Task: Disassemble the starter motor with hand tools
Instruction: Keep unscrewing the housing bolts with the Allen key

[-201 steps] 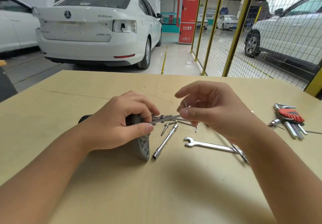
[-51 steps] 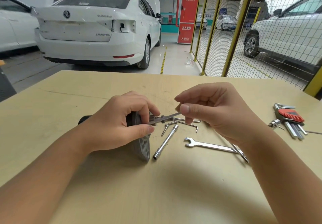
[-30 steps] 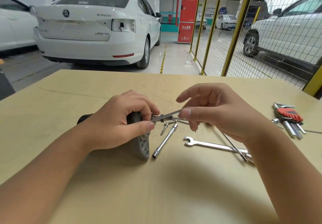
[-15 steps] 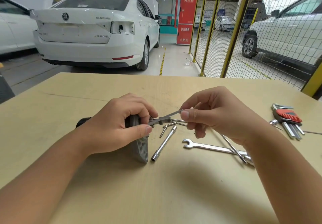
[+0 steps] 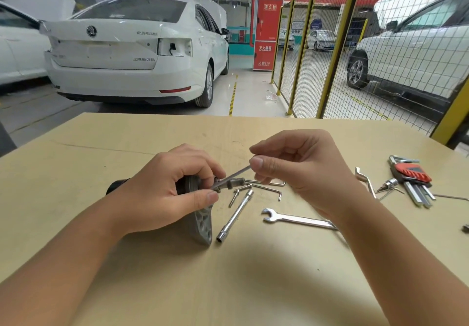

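Fingers of the left hand (image 5: 162, 193) curl round the motor (image 5: 200, 214), which rests on the table (image 5: 228, 287) at mid-width. Just right of it, the right hand (image 5: 299, 173), raised off the table, pinches a thin rod (image 5: 237, 172) slanting down to the motor's end. A socket wrench (image 5: 234, 215), spanner (image 5: 297, 220) and hex keys (image 5: 411, 181) crowd the right side; bare board lies nearest and left. Beyond the far edge stands a white car (image 5: 132, 54) badged SUPERB.
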Demonstrator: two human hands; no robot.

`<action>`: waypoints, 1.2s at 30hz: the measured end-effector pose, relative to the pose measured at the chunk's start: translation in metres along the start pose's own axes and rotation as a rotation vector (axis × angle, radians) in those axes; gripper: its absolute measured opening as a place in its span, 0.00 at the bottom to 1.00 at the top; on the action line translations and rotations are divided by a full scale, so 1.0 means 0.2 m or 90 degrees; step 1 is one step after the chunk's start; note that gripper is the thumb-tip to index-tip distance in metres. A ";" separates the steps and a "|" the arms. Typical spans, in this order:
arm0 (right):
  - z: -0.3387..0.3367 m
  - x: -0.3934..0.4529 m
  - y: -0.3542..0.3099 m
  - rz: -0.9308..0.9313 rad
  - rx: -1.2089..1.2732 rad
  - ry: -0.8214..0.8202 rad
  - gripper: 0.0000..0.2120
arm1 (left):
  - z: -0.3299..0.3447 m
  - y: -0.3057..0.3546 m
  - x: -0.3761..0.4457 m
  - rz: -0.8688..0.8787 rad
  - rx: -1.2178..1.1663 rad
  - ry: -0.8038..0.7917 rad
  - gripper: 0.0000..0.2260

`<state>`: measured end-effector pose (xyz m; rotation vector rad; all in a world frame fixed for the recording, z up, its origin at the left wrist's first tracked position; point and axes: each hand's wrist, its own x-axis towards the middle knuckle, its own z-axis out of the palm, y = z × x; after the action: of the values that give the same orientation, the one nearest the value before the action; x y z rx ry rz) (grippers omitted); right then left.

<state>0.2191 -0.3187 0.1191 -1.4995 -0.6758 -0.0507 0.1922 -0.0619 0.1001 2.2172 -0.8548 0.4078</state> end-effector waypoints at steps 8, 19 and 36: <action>0.02 -0.01 0.00 0.005 0.058 -0.009 0.13 | 0.01 -0.03 0.00 0.042 0.005 0.011 0.07; 0.04 0.00 0.03 0.067 0.107 0.021 0.13 | 0.06 -0.06 0.03 0.095 0.095 0.086 0.07; -0.05 0.03 0.10 0.093 -0.102 0.045 0.05 | 0.06 -0.10 0.03 0.065 0.067 0.101 0.10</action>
<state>0.2373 -0.3226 0.1042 -1.6894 -0.5134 -0.0476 0.2112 -0.0634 0.0842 2.2074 -0.8807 0.6829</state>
